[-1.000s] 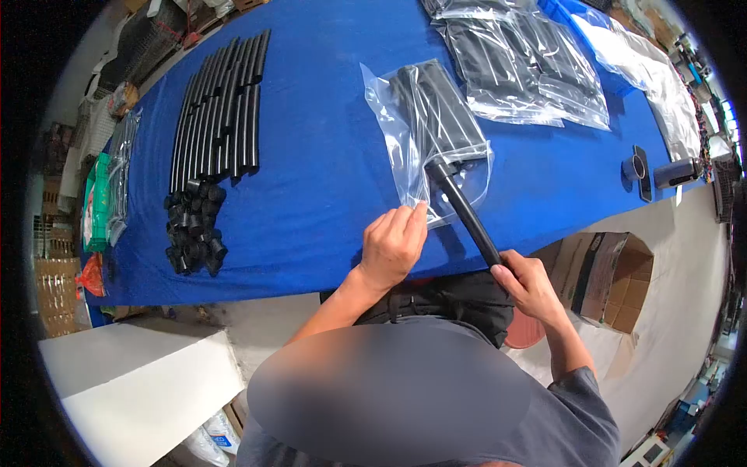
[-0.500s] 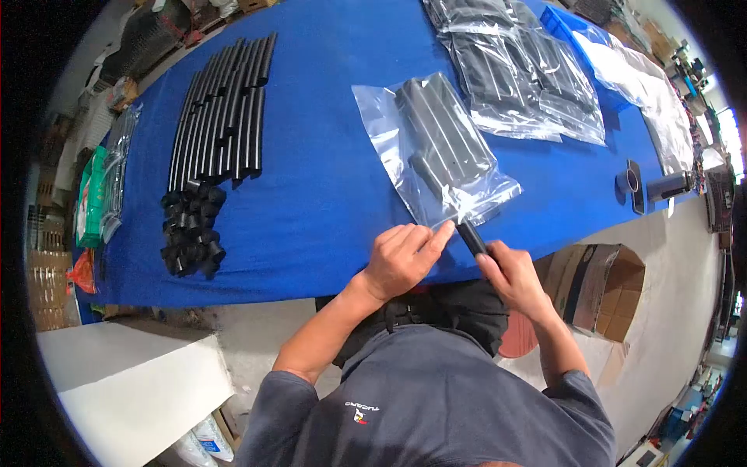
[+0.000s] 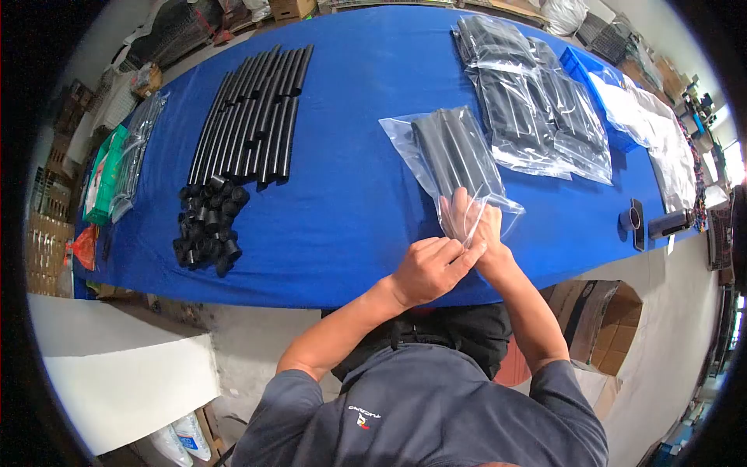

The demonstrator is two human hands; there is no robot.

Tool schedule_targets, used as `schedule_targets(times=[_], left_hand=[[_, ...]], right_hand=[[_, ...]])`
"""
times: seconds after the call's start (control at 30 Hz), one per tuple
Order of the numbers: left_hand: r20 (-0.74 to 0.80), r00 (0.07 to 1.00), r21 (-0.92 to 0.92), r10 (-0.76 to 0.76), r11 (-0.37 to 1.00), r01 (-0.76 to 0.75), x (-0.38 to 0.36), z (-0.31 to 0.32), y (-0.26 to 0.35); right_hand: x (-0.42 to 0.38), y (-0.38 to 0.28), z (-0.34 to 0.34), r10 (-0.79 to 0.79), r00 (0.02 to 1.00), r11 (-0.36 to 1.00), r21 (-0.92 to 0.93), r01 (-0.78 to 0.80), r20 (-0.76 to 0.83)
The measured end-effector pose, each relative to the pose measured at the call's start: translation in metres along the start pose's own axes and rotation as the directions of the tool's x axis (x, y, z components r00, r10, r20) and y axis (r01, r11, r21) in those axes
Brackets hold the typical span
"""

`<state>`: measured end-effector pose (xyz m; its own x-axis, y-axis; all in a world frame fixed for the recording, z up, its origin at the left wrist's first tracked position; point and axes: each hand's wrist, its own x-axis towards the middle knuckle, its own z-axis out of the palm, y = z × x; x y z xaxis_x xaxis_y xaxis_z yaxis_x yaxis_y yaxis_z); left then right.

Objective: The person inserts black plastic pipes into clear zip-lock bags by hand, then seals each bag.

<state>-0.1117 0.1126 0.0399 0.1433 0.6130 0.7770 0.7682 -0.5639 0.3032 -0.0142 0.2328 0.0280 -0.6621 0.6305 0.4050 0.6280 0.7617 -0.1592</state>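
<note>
A clear plastic bag [image 3: 398,134] with several black tubes [image 3: 451,148] inside lies on the blue-covered table, its mouth towards me. My left hand [image 3: 432,268] is closed at the mouth, pinching the edge of the bag. My right hand [image 3: 476,222] reaches into the mouth, its fingers stretched out under the film against the near ends of the tubes. I see nothing gripped in that hand. Film and fingers partly hide the tube ends.
Loose black tubes [image 3: 253,117] lie in rows at left, above a heap of short black caps [image 3: 210,222]. Filled bags [image 3: 517,101] are piled at upper right beside a blue crate [image 3: 576,66]. A phone [image 3: 637,226] lies near the right edge. An open cardboard box [image 3: 615,319] stands below.
My right hand has let go of the black tube it held at the bag's mouth and moved into the bag. My left hand stays at the bag's edge. The camera view has shifted.
</note>
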Motion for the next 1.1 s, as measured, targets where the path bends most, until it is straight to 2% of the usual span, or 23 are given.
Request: schedule_targets(times=[0.13, 0.23, 0.27, 0.37, 0.4, 0.43, 0.47, 0.5, 0.53, 0.6, 0.63, 0.67, 0.7, 0.73, 0.77, 0.8, 0.83, 0.87, 0.93, 0.97, 1.03, 1.1], left_hand=[[-0.021, 0.999, -0.037, -0.029, 0.999, 0.028, -0.004, 0.002, -0.002], [-0.017, 0.999, -0.032, -0.048, 0.998, 0.047, -0.002, -0.001, -0.002], [-0.025, 0.998, -0.031, -0.060, 0.998, 0.059, -0.003, 0.000, -0.002], [-0.021, 0.994, -0.012, -0.106, 0.994, 0.105, -0.007, -0.002, -0.004], [0.000, 0.991, 0.004, -0.134, 0.991, 0.134, -0.010, -0.007, -0.002], [0.020, 0.986, 0.021, -0.163, 0.987, 0.162, -0.013, -0.011, 0.000], [0.059, 0.976, 0.005, -0.208, 0.978, 0.208, -0.020, -0.011, -0.002], [0.095, 0.966, 0.008, -0.240, 0.971, 0.241, -0.021, -0.015, -0.001], [0.160, 0.942, 0.004, -0.294, 0.955, 0.297, -0.026, -0.018, -0.003], [0.325, 0.878, -0.027, -0.350, 0.925, 0.379, -0.029, -0.027, -0.012], [0.427, 0.833, -0.057, -0.351, 0.910, 0.412, -0.027, -0.036, -0.021], [0.527, 0.779, -0.086, -0.339, 0.891, 0.446, -0.023, -0.044, -0.031], [0.570, 0.720, -0.031, -0.395, 0.865, 0.500, -0.014, -0.053, -0.046], [0.470, 0.771, -0.021, -0.429, 0.868, 0.496, -0.005, -0.061, -0.068], [0.336, 0.791, 0.102, -0.511, 0.855, 0.509, 0.006, -0.072, -0.092], [0.158, 0.886, 0.210, -0.436, 0.892, 0.401, 0.014, -0.082, -0.122], [0.096, 0.907, 0.490, -0.410, 0.813, 0.316, 0.022, -0.098, -0.148], [-0.038, 0.927, 0.581, -0.373, 0.747, 0.324, 0.020, -0.109, -0.180], [-0.062, 0.868, 0.757, -0.493, 0.544, 0.363, 0.013, -0.136, -0.213], [-0.053, 0.789, 0.813, -0.612, 0.433, 0.390, 0.008, -0.142, -0.217], [-0.052, 0.741, 0.875, -0.669, 0.327, 0.357, -0.010, -0.147, -0.222], [-0.071, 0.709, 0.887, -0.701, 0.281, 0.367, -0.026, -0.144, -0.225]], right_hand=[[0.005, -0.005, -0.003, -0.022, 0.999, 0.999, -0.040, 0.021, -0.029], [0.012, -0.002, 0.001, 0.026, 0.999, 0.999, -0.036, -0.025, 0.036], [0.013, -0.004, -0.001, 0.100, 0.988, 0.994, -0.047, -0.095, 0.120], [0.005, 0.009, -0.004, -0.026, 0.995, 0.999, 0.029, 0.023, 0.099], [-0.003, 0.015, -0.007, -0.117, 0.992, 0.991, 0.072, 0.114, 0.038], [-0.008, 0.016, -0.012, -0.067, 0.986, 0.996, 0.060, 0.059, 0.155], [-0.022, 0.023, -0.015, -0.124, 0.985, 0.992, 0.033, 0.121, 0.123], [-0.038, 0.034, -0.015, -0.176, 0.968, 0.984, 0.043, 0.171, 0.179], [-0.053, 0.038, -0.021, -0.130, 0.954, 0.991, 0.008, 0.133, 0.269], [-0.080, 0.061, -0.020, -0.138, 0.984, 0.984, 0.128, 0.123, 0.117], [-0.087, 0.066, -0.030, -0.064, 0.997, 0.974, 0.219, 0.052, 0.047], [-0.101, 0.077, -0.030, 0.107, 0.988, 0.975, 0.184, -0.127, 0.112], [-0.113, 0.089, -0.026, 0.155, 0.987, 0.967, 0.197, -0.161, 0.045], [-0.119, 0.097, -0.026, 0.184, 0.983, 0.954, 0.234, -0.185, 0.026], [-0.120, 0.100, -0.026, 0.214, 0.977, 0.939, 0.273, -0.208, 0.008], [-0.118, 0.100, -0.024, 0.202, 0.979, 0.942, 0.276, -0.192, -0.008], [-0.116, 0.098, -0.023, 0.193, 0.981, 0.943, 0.280, -0.178, -0.024], [-0.115, 0.097, -0.021, 0.184, 0.982, 0.945, 0.283, -0.166, -0.041], [-0.117, 0.098, -0.019, 0.191, 0.979, 0.946, 0.281, -0.164, -0.069], [-0.120, 0.098, -0.019, 0.194, 0.978, 0.946, 0.279, -0.166, -0.078], [-0.118, 0.097, -0.020, 0.186, 0.978, 0.947, 0.282, -0.153, -0.097], [-0.119, 0.096, -0.020, 0.184, 0.977, 0.948, 0.281, -0.149, -0.104]])
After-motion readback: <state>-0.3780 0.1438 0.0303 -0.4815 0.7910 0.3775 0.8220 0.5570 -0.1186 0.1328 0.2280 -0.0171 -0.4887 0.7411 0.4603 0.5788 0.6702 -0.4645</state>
